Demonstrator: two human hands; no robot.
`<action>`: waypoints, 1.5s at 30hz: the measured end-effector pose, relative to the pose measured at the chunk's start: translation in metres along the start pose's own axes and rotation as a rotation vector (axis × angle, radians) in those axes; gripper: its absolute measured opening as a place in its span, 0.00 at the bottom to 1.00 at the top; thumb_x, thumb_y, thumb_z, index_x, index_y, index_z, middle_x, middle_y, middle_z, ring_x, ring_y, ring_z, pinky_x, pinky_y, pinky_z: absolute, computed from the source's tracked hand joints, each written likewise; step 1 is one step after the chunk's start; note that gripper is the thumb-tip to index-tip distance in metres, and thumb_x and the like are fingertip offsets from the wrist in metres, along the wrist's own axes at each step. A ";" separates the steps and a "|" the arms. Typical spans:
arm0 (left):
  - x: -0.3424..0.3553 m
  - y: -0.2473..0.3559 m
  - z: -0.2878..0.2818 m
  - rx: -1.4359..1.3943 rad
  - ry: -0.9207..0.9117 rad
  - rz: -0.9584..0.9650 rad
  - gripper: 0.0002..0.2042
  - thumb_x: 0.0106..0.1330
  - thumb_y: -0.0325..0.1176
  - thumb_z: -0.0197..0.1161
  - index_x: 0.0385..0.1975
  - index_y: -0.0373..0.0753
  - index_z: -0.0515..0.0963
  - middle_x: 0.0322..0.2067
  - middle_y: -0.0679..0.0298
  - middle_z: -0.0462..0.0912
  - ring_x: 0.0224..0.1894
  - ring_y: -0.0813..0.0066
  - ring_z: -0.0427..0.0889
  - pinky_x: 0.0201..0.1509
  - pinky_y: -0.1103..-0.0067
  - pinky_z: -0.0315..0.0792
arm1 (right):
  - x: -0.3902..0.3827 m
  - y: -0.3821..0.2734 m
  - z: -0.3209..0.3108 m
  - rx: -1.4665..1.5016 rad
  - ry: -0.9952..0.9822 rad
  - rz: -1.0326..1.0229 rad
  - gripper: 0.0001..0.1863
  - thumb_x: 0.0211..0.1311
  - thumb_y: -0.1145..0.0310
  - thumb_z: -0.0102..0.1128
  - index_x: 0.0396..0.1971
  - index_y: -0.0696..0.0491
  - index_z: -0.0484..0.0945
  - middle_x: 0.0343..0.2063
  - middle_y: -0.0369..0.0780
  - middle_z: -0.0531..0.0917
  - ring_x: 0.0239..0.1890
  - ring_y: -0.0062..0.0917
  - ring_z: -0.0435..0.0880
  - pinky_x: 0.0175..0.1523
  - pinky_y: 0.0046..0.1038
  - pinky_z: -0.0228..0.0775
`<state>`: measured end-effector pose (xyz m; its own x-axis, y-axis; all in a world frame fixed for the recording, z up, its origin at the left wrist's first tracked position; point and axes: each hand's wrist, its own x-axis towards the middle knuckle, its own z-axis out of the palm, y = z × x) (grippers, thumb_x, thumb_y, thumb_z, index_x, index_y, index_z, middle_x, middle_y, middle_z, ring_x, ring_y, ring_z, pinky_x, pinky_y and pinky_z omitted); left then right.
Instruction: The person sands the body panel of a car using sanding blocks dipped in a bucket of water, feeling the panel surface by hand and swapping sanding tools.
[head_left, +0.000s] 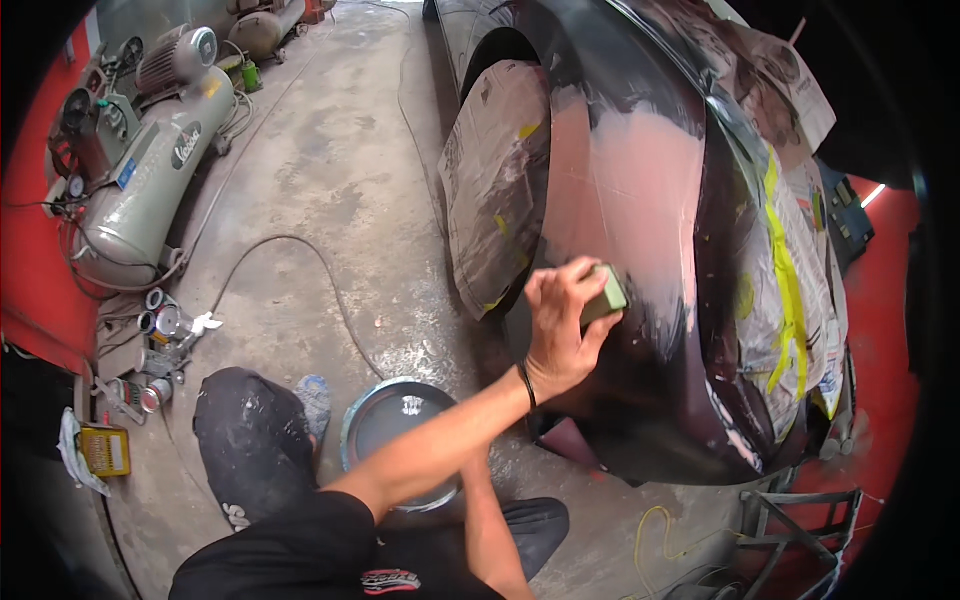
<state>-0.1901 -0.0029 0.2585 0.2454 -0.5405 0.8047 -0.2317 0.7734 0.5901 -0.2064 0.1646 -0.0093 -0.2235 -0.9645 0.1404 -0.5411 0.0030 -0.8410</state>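
Note:
My left hand (565,325) grips a green sanding block (605,295), fingers over its far side and thumb on its near side. The block is at the lower part of a dark car body panel (610,390), by the edge of a pinkish filler patch (625,180); whether it touches cannot be made out. A dark band circles my left wrist. My right forearm (490,530) passes under the left one, which hides my right hand. Near that crossing stands a round dark basin (352,425) with a pale rim, partly covered by my left arm.
Masking paper (495,190) covers the wheel; more paper with yellow tape (785,290) hangs at the right. A hose (335,290) runs over the floor to the basin. An air compressor (160,180), cans (165,320) and a yellow box (105,450) stand left, a metal frame (800,530) lower right.

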 end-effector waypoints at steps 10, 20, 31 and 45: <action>-0.010 -0.011 -0.012 -0.018 0.030 -0.118 0.28 0.72 0.37 0.79 0.68 0.37 0.75 0.68 0.46 0.79 0.69 0.46 0.78 0.77 0.56 0.62 | 0.002 -0.020 0.002 -0.219 -0.156 0.126 0.31 0.72 0.45 0.73 0.64 0.53 0.86 0.63 0.55 0.89 0.67 0.49 0.87 0.66 0.47 0.78; -0.006 0.061 -0.001 0.058 0.015 -0.171 0.27 0.70 0.35 0.79 0.65 0.36 0.76 0.62 0.49 0.82 0.64 0.47 0.82 0.73 0.55 0.66 | 0.032 -0.083 -0.020 -0.294 -0.514 0.476 0.39 0.73 0.45 0.73 0.72 0.59 0.77 0.67 0.55 0.85 0.71 0.46 0.84 0.75 0.50 0.72; 0.005 0.079 0.022 0.004 -0.026 -0.139 0.25 0.74 0.39 0.75 0.65 0.37 0.76 0.62 0.50 0.81 0.66 0.47 0.81 0.75 0.53 0.63 | 0.004 0.075 -0.027 -0.195 -0.187 0.087 0.42 0.70 0.43 0.78 0.73 0.56 0.77 0.67 0.48 0.86 0.72 0.40 0.82 0.78 0.46 0.70; 0.133 -0.026 -0.014 0.218 -0.034 -0.058 0.22 0.75 0.37 0.72 0.65 0.41 0.77 0.64 0.54 0.84 0.68 0.50 0.81 0.75 0.51 0.61 | 0.019 -0.047 0.009 -0.328 -0.293 0.205 0.34 0.65 0.49 0.73 0.64 0.57 0.85 0.52 0.60 0.92 0.56 0.60 0.90 0.64 0.54 0.81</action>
<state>-0.1384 -0.0906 0.3489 0.2328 -0.5956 0.7688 -0.4172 0.6529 0.6322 -0.1779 0.1442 0.0281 -0.1401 -0.9689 -0.2039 -0.7474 0.2385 -0.6201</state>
